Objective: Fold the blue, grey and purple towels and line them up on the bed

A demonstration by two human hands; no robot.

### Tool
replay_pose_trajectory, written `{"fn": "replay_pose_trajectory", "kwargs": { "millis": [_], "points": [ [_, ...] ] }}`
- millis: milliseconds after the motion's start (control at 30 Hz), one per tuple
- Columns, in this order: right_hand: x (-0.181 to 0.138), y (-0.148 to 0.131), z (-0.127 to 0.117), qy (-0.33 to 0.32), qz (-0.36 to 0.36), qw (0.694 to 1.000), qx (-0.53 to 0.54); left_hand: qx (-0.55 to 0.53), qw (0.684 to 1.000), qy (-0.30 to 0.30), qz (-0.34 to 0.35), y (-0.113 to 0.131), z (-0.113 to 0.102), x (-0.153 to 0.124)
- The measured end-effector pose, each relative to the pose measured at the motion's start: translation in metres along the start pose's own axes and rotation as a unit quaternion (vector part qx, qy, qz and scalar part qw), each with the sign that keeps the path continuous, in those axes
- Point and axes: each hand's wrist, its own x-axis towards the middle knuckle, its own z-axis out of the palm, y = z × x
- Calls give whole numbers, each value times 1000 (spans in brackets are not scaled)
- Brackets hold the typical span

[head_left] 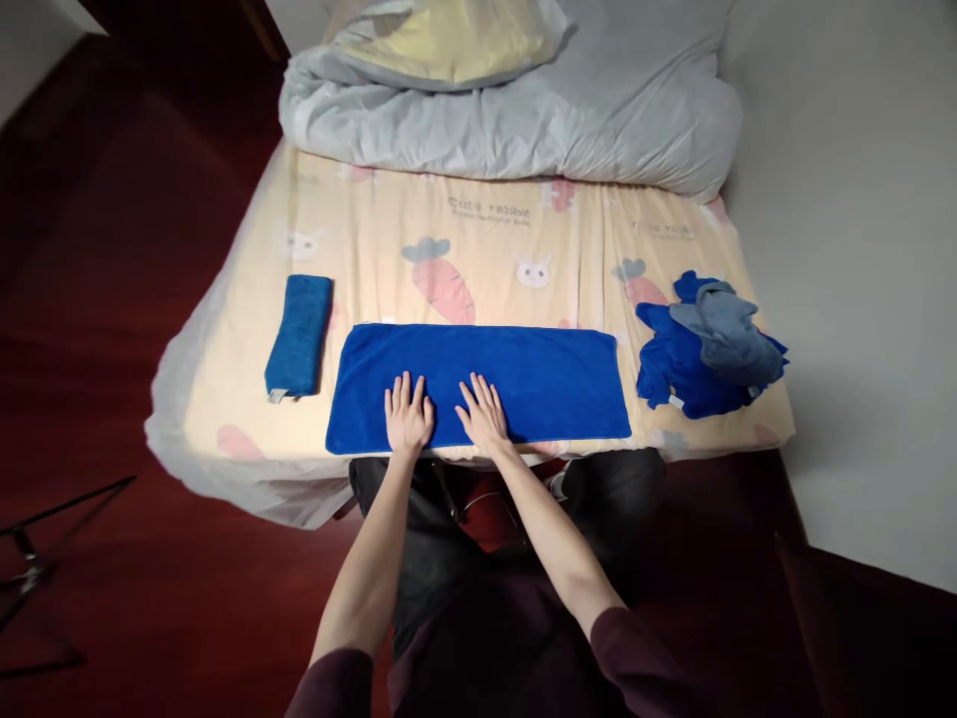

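Note:
A blue towel lies spread out as a long flat rectangle along the near edge of the bed. My left hand rests palm down on its left half, fingers stretched out. Just to the right, my right hand lies flat on the same towel with its fingers spread. Off to the left sits a teal-blue towel folded into a narrow bundle, a pale tag at its near end. A crumpled heap of blue towels lies on the right, with a grey-blue cloth on top.
The bed has a cream sheet printed with carrots and rabbits. A grey quilt is bunched at the far end, under a yellow pillow. A white wall stands on the right. Thin dark stand legs show at lower left.

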Motion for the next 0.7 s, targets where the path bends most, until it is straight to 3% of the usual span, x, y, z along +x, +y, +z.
{"fn": "replay_pose_trajectory", "kwargs": {
  "millis": [67, 133, 333, 433, 533, 600, 700],
  "points": [
    [-5, 25, -1, 4, 13, 1000, -10, -6, 1000, 10, -6, -7, 9, -4],
    [-19, 67, -16, 29, 41, 998, -23, -17, 1000, 14, -2, -12, 10, -6],
    [-84, 215, -102, 133, 213, 965, -69, -4, 999, 46, 11, -12, 10, -4],
    [-97, 246, -131, 129, 239, 958, -92, 4, 999, 54, 6, -11, 13, -4],
    [-76, 212, -126, 166, 262, 946, -99, -5, 999, 47, -1, -10, 14, -4],
    [-46, 158, -102, 179, 234, 952, -78, -9, 999, 51, -2, -9, 15, -4],
    [8, 58, -45, 127, 86, 988, -26, 1, 997, 74, 2, -11, 18, -5]
  ]
}}
